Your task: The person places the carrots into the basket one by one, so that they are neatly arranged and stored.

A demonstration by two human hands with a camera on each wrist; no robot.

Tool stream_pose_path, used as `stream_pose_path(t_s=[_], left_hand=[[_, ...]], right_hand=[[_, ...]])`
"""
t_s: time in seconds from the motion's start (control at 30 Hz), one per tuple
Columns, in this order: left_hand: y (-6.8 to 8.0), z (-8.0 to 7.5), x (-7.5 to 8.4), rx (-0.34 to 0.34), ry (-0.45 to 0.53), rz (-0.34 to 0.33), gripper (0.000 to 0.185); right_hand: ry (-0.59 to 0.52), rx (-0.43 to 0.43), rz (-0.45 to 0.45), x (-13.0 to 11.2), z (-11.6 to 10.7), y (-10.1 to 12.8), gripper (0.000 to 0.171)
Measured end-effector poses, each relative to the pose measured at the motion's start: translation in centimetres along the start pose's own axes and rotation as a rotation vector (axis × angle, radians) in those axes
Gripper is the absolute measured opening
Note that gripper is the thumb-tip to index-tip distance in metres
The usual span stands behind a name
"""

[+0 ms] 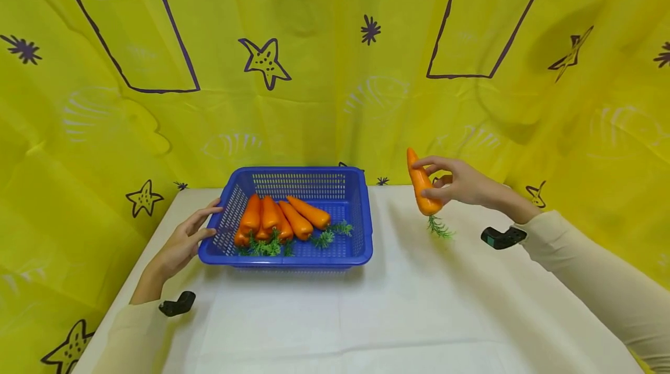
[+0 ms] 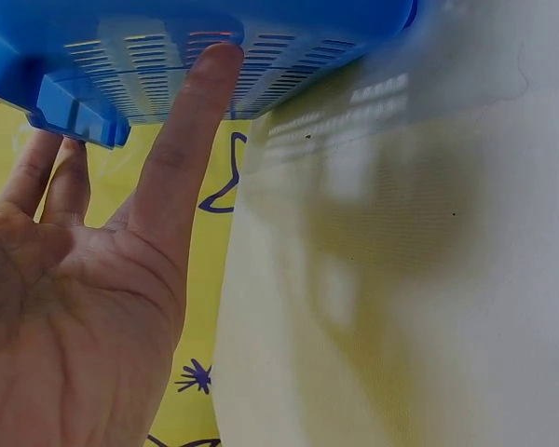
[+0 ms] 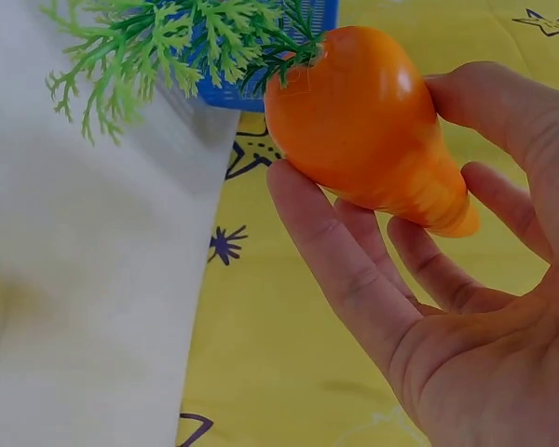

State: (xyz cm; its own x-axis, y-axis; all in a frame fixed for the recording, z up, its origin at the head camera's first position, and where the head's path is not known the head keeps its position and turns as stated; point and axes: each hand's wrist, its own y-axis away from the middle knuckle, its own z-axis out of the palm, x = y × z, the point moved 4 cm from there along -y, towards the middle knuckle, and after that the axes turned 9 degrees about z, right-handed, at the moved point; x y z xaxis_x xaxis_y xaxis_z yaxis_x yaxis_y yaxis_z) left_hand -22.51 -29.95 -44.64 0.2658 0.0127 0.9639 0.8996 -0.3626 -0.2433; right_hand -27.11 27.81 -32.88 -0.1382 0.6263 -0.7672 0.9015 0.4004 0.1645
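A blue plastic basket (image 1: 361, 260) with slotted walls stands at the back of the table, left of centre in the head view. Several orange toy carrots (image 1: 299, 224) with green leafy tops lie inside, most toward its left. My left hand (image 1: 180, 246) is at the basket's left side, fingertips at the rim, thumb stretched straight against the slotted wall in the left wrist view. To the basket's right, my right hand (image 1: 454, 183) holds another carrot (image 1: 420, 185) above the table between thumb and fingers. This carrot's tip points up and its green leaves (image 3: 182, 47) hang down.
White cloth covers the table (image 1: 335, 310). Behind it and at both sides hangs a yellow curtain (image 1: 314, 118) with dark star drawings, close to the basket's back rim. A black wrist device (image 1: 178, 304) sits at the left sleeve, another black device (image 1: 503, 238) at the right.
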Motion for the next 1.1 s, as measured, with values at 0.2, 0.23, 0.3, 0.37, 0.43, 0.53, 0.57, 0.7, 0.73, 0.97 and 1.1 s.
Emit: stream_pose_path(t_s=[0.2,0.23,0.3,0.37,0.43,0.53,0.57,0.7,0.73,0.97,1.1], left_hand=[[0.2,0.0,0.0,0.000,0.007,0.005,0.051],[0.2,0.0,0.0,-0.001,0.010,0.007,0.051],[0.3,0.0,-0.1,-0.001,0.018,0.010,0.050],[0.3,0.0,-0.1,0.000,0.022,0.009,0.050],[0.4,0.0,-0.1,0.003,0.016,0.006,0.049],[0.4,-0.1,-0.1,0.004,0.006,0.003,0.050],[0.3,-0.1,-0.1,0.004,0.003,0.002,0.050],[0.2,-0.1,0.0,0.003,-0.011,0.003,0.050],[0.2,-0.1,0.0,0.004,-0.015,0.004,0.050],[0.1,-0.2,-0.1,0.012,-0.033,-0.017,0.051],[-0.1,-0.2,-0.1,0.010,-0.032,-0.017,0.051]], right_hand=[[0.002,-0.002,-0.013,0.2,-0.1,-0.1,0.063],[0.001,-0.002,-0.012,0.3,-0.1,-0.1,0.063],[0.002,-0.005,-0.010,0.3,-0.1,-0.2,0.062],[0.000,-0.017,-0.008,0.1,0.0,-0.4,0.063],[0.005,-0.030,-0.006,-0.1,0.1,-0.7,0.063],[0.009,-0.059,-0.004,-0.7,0.3,-1.4,0.063],[0.019,-0.065,-0.007,-1.0,0.3,-1.7,0.063],[0.043,-0.103,-0.018,-2.4,0.7,-3.3,0.062],[0.051,-0.111,-0.022,-2.9,0.9,-3.7,0.061],[0.043,-0.193,-0.046,-6.2,2.7,-6.8,0.059],[0.038,-0.246,-0.066,-7.8,4.0,-8.5,0.059]])
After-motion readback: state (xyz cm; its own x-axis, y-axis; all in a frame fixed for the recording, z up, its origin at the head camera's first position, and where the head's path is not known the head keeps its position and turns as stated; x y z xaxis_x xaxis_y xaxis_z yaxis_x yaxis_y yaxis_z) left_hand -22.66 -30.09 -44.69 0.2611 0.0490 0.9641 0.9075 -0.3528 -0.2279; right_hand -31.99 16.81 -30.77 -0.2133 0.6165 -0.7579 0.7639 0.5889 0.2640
